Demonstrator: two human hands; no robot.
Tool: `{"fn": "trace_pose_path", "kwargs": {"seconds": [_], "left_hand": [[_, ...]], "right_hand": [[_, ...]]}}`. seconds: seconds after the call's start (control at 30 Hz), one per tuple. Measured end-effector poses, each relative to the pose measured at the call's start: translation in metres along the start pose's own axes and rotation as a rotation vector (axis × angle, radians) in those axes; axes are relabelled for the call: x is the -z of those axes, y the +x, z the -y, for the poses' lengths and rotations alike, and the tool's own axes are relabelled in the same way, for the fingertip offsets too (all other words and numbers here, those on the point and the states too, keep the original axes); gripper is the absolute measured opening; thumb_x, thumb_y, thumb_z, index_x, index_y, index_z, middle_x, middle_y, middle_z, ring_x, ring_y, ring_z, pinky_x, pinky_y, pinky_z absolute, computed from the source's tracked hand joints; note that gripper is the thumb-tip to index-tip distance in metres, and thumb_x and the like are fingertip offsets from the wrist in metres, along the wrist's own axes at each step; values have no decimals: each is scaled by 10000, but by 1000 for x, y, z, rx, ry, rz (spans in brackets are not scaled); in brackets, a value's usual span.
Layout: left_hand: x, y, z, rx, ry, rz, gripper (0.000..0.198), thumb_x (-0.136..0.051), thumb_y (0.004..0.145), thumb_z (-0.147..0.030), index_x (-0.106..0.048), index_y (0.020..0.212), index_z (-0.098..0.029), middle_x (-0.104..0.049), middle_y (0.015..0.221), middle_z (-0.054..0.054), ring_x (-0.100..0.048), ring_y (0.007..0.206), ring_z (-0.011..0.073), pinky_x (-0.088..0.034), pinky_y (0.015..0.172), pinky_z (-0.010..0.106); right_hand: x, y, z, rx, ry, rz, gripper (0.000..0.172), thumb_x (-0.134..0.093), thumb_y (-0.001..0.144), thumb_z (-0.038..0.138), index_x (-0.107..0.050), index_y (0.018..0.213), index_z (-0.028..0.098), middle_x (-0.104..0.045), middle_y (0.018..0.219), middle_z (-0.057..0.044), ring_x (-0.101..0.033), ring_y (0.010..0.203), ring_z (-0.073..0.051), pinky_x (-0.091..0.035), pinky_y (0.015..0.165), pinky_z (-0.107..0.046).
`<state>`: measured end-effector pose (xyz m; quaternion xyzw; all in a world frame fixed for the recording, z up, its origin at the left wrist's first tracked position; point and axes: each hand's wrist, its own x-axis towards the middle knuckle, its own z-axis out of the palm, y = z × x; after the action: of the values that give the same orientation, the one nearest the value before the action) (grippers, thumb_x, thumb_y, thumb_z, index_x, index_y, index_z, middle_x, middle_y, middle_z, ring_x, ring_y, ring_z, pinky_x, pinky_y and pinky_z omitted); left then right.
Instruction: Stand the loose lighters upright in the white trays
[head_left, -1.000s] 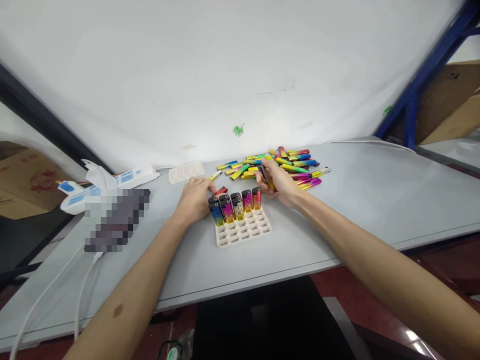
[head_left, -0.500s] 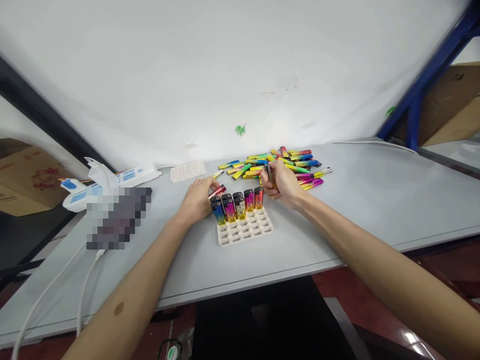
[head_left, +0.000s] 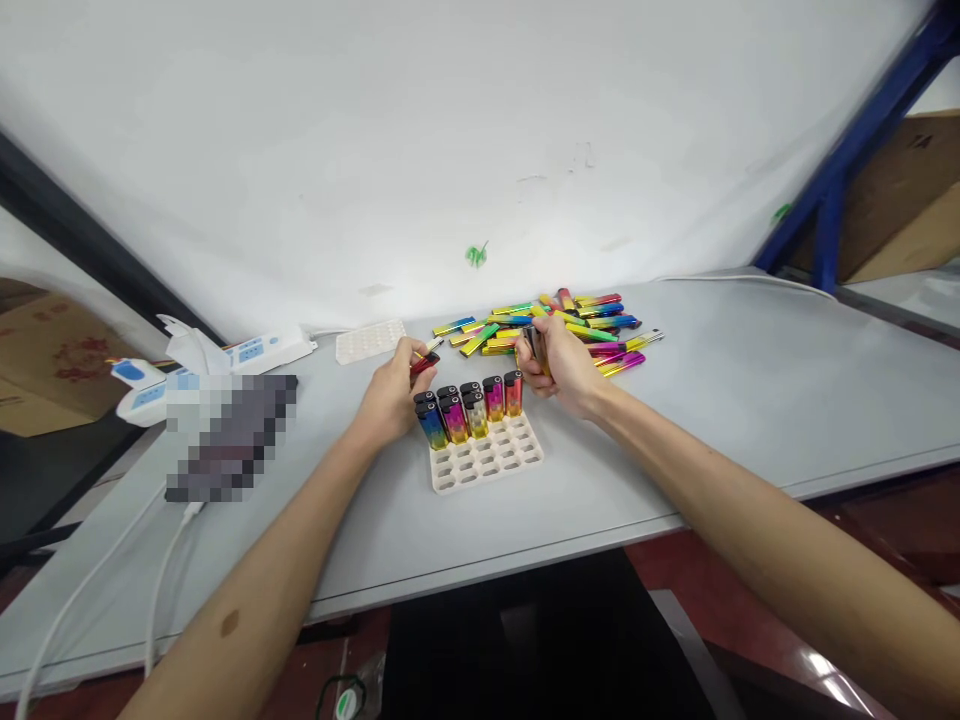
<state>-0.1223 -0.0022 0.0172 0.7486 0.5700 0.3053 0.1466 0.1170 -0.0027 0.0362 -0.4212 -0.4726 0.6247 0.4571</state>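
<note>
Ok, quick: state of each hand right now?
Left hand: closed on a red lighter; grip on the pale one beside it unclear.
Right hand: closed on at least one lighter; exact count hidden.

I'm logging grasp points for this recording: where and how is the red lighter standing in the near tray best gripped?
The red lighter is probably best pinched by its upper body, from above and the right: it stands upright with its lower end in the near tray, a purple lighter close on its left and none on its right.
</note>
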Motion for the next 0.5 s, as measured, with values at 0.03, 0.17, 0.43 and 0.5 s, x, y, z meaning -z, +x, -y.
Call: {"fn": "trace_pose_path", "kwargs": {"seconds": [0.03,0.17,0.43,0.5], "left_hand": [[0,0,0,1,-6,3,164,-471,916,-322,-415,1056,-256,-626,886,-1,-566,767,183,-418,726,319],[0,-1,-2,12,-17,10,163,-472,924,-355,-429,1045,-255,-605,814,-21,-533,706,170,-406,680,297],[2,-3,-7,-11,65,20,213,-486,932,-450,-529,968,-245,-586,723,-34,-513,676,159,-406,675,282],[2,-3,-6,-27,75,19,221,-490,926,-446,-553,956,-237,-609,748,-22,-529,696,163,-417,689,283]], "right_hand": [[0,0,0,-1,3,-3,497,-339,978,554,-391,617,217,-296,518,55,-192,399,-70,-93,415,-229],[-1,-1,-2,24,-2,4,498,-338,975,555,-396,611,220,-304,515,52,-191,401,-76,-101,413,-233],[0,2,-7,184,-135,-49,495,-390,950,635,-563,752,215,-405,626,27,-328,470,-107,-231,430,-250],[2,3,-6,259,-204,-96,426,-417,958,575,-579,794,217,-473,688,7,-439,545,-128,-315,470,-256]]}}
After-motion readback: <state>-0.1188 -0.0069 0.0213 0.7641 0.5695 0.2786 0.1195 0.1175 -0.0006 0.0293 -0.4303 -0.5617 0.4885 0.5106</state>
